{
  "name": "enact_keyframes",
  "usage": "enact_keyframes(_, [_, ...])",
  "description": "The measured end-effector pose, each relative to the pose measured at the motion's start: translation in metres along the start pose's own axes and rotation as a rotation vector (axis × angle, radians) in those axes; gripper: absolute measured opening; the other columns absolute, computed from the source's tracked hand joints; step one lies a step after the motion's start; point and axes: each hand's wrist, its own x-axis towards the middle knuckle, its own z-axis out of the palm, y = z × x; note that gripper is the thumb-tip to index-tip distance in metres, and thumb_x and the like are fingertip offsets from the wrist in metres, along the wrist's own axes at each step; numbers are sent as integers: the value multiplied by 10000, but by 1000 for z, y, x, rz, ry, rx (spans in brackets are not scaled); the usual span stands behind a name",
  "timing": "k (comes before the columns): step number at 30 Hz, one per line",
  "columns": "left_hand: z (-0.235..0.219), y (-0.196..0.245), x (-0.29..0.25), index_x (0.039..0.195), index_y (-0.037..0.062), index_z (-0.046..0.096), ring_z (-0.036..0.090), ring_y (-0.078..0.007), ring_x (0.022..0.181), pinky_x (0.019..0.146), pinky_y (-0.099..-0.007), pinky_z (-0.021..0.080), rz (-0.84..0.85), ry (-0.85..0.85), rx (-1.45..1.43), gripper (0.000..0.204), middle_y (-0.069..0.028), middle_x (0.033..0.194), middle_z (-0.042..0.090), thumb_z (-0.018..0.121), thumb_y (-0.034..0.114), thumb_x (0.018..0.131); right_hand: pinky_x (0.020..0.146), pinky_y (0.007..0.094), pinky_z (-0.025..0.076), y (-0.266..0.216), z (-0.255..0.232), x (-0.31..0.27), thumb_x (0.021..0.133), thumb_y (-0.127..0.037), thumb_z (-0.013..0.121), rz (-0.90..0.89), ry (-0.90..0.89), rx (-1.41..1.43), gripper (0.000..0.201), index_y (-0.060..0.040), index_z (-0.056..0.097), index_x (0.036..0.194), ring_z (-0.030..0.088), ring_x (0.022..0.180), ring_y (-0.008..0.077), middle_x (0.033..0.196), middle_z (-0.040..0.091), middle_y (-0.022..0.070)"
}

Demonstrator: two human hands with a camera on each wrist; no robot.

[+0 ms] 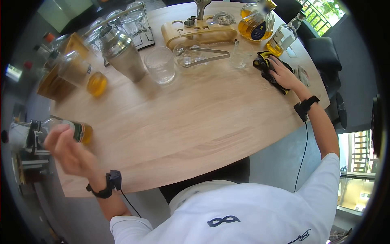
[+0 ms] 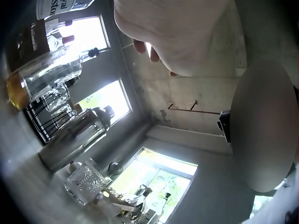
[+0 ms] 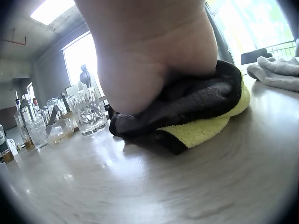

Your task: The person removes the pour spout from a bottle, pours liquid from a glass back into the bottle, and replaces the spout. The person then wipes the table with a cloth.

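At the table's right side the right hand [image 1: 284, 75] rests, fingers extended, on a bunched black and yellow cloth [image 1: 266, 65]. The right wrist view shows the heel of that hand [image 3: 149, 56] against the cloth [image 3: 201, 133], its fingers hidden. Blurred in the head view, the left hand [image 1: 72, 153] is raised at the left edge with loosely bent fingers and nothing held. Just beyond it is a bottle [image 1: 84, 132] with a green label and amber liquid. In the left wrist view only part of the left hand [image 2: 173, 32] shows.
A steel shaker [image 1: 124, 57], a textured glass [image 1: 159, 65] and a bowl with tongs [image 1: 207, 61] are across the middle back. Behind are a wooden bar-tool stand [image 1: 172, 36] and a glass rack [image 1: 142, 30]. Amber bottles [image 1: 255, 26] stand back right; a grey cloth [image 1: 301, 76] lies beside the right hand.
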Motion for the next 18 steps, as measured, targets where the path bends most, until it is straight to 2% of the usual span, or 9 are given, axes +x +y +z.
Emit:
enact_keyframes(2, [14, 2, -8, 1011, -8, 671, 619, -224, 940, 850, -346, 508, -11, -233, -83, 70, -159, 1076, 636, 612, 29, 1018, 1209, 467, 353, -3, 2, 4, 1031, -273, 563, -29, 18, -55, 601, -77, 391, 1572, 391, 1487, 410, 1654, 333, 216])
enact_keyframes(3, [20, 1, -13, 1011, -8, 671, 619, -224, 940, 850, -346, 508, -21, -227, -77, 70, -159, 1076, 636, 612, 29, 1018, 1211, 466, 352, -8, 0, 2, 1025, -273, 571, -51, -2, -64, 608, -79, 391, 1573, 387, 1489, 410, 1650, 338, 218])
enact_keyframes(5, [31, -2, -21, 978, -18, 653, 603, -200, 908, 797, -313, 478, -218, -517, -419, 56, -145, 1023, 639, 636, 28, 1005, 1204, 478, 357, -35, -6, -12, 1008, -264, 595, -95, -31, -81, 629, -90, 391, 1577, 375, 1495, 410, 1641, 352, 214])
enact_keyframes(6, [36, -7, -25, 978, -18, 653, 603, -200, 908, 797, -313, 478, -229, -513, -419, 56, -145, 1023, 639, 636, 28, 1005, 1198, 488, 353, -53, -9, -21, 992, -240, 610, -94, -67, -84, 638, -103, 395, 1577, 365, 1500, 419, 1651, 338, 216])
enact_keyframes(8, [39, -19, -33, 936, -30, 642, 564, -222, 774, 696, -322, 449, -172, -697, -493, 51, -119, 876, 596, 651, 10, 967, 1201, 535, 321, -85, -8, -42, 983, -220, 610, -207, -57, -93, 652, -124, 386, 1588, 344, 1508, 439, 1656, 324, 225])
enact_keyframes(10, [38, -24, -35, 939, -24, 650, 562, -224, 780, 694, -325, 444, -347, -783, -562, 90, -115, 884, 580, 611, 37, 992, 1209, 576, 281, -141, -16, -62, 917, -174, 646, -250, -140, -86, 712, -142, 404, 1586, 322, 1511, 468, 1660, 306, 249])
enact_keyframes(12, [37, -24, -34, 966, -27, 645, 586, -182, 880, 781, -288, 447, -456, -750, -609, 133, -112, 954, 616, 525, 17, 1006, 1203, 623, 256, -182, -10, -75, 835, -164, 691, -367, -185, -66, 771, -157, 451, 1567, 314, 1509, 485, 1661, 295, 263])
enact_keyframes(14, [39, -26, -33, 1029, -16, 646, 582, -181, 891, 812, -293, 446, -442, -613, -631, 171, -97, 962, 613, 507, -48, 934, 1205, 635, 237, -219, -8, -78, 772, -174, 722, -447, -236, -70, 793, -160, 501, 1533, 320, 1505, 486, 1667, 284, 267])
enact_keyframes(18, [37, -31, -37, 1067, 12, 653, 625, -206, 888, 808, -321, 477, -507, -505, -601, 216, -110, 957, 612, 547, -34, 884, 1209, 652, 211, -276, -7, -54, 814, -272, 740, -620, -288, -41, 765, -172, 509, 1536, 316, 1516, 468, 1666, 292, 251])
